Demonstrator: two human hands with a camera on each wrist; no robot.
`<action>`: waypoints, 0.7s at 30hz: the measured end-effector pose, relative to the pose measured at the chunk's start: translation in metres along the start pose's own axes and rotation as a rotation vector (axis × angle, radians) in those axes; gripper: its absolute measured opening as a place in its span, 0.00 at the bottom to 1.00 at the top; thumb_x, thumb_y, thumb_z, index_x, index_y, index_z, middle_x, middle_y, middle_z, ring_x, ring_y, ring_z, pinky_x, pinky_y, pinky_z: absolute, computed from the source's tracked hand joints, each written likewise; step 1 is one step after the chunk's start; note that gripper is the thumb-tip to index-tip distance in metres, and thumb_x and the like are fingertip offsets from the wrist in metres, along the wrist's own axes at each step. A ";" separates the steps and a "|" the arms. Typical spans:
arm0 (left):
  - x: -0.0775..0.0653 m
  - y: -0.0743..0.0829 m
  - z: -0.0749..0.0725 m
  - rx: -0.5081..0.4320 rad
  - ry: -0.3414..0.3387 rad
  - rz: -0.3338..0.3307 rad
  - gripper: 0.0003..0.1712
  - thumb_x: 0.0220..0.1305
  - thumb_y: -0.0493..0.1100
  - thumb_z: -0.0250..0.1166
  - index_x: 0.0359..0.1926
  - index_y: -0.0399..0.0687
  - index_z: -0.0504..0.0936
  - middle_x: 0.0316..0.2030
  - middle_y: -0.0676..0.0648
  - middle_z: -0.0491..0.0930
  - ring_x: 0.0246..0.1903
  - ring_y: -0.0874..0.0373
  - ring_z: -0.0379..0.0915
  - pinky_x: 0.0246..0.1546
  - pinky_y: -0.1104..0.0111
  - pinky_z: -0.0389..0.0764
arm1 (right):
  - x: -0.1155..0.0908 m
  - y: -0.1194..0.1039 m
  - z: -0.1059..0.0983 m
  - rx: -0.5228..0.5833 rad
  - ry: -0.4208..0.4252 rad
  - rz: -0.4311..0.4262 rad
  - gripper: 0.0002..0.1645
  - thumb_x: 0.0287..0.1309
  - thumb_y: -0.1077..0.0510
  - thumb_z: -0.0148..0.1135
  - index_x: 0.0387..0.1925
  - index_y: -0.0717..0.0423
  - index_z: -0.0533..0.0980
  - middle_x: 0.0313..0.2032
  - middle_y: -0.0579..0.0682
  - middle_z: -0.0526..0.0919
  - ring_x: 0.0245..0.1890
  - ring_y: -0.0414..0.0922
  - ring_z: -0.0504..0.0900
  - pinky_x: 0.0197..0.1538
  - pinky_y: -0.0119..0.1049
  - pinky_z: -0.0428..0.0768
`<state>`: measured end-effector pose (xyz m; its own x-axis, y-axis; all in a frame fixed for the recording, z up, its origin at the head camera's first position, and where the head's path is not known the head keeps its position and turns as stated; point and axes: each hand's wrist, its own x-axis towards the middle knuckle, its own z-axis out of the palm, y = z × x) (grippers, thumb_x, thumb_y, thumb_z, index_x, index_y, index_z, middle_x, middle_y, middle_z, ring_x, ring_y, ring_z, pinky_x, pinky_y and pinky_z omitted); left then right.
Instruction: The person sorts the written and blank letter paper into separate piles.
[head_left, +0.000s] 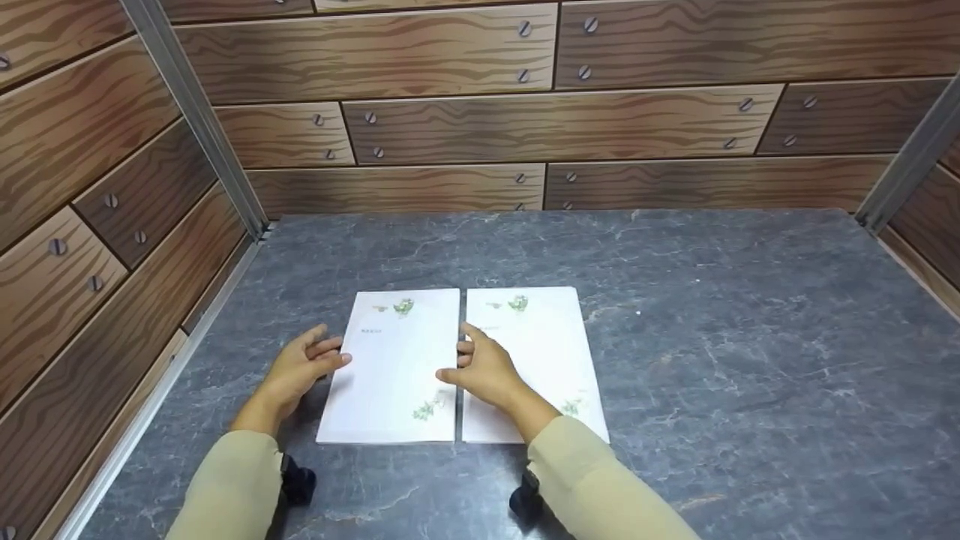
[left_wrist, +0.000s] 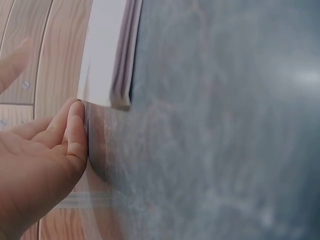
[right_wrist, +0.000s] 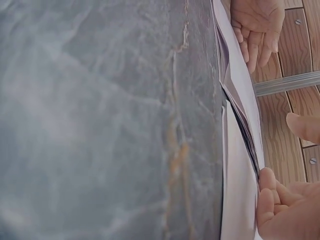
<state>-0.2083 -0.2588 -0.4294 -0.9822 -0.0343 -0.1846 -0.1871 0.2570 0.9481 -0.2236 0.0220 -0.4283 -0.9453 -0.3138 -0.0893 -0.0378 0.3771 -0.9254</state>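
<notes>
Flanking the left paper stack (head_left: 397, 360) with relaxed, ungripping left hand (head_left: 300, 366) and right hand (head_left: 489, 369), beside a second stack (head_left: 544, 352) on a gray marbled desk (head_left: 712, 375), nearer its left edge, within wood-patterned walls (head_left: 442, 60).

Side-by-side paper stacks (head_left: 394, 367), seemingly apart

A grey, marble-patterned table (head_left: 750, 390) carries one white, printed paper stack (head_left: 397, 360) at nine o'clock from a second stack (head_left: 556, 352). The first one's three-o'clock edge is raised; pale specks (head_left: 638, 313) lie towards the second one's two o'clock.
</notes>
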 end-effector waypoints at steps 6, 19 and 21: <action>0.001 -0.002 0.000 -0.007 0.018 0.019 0.46 0.63 0.38 0.63 0.72 0.31 0.46 0.65 0.32 0.61 0.62 0.42 0.62 0.62 0.53 0.64 | 0.000 0.000 0.000 -0.005 0.021 -0.009 0.51 0.49 0.61 0.72 0.70 0.64 0.54 0.58 0.62 0.72 0.51 0.51 0.77 0.51 0.37 0.78; 0.000 -0.004 0.000 -0.013 0.043 0.055 0.36 0.63 0.30 0.60 0.70 0.33 0.57 0.64 0.32 0.63 0.63 0.41 0.61 0.55 0.57 0.72 | 0.001 0.003 0.002 0.013 0.073 -0.028 0.45 0.51 0.65 0.69 0.68 0.61 0.59 0.55 0.59 0.74 0.50 0.52 0.78 0.48 0.36 0.80; 0.000 -0.004 0.000 -0.018 0.051 0.048 0.35 0.62 0.28 0.60 0.69 0.33 0.59 0.64 0.32 0.63 0.62 0.41 0.61 0.53 0.60 0.74 | 0.002 0.003 0.003 0.012 0.081 -0.035 0.44 0.51 0.66 0.68 0.68 0.61 0.59 0.55 0.59 0.74 0.49 0.52 0.79 0.46 0.36 0.81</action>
<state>-0.2072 -0.2600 -0.4333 -0.9895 -0.0713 -0.1261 -0.1398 0.2417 0.9602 -0.2244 0.0201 -0.4327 -0.9666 -0.2547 -0.0272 -0.0677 0.3566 -0.9318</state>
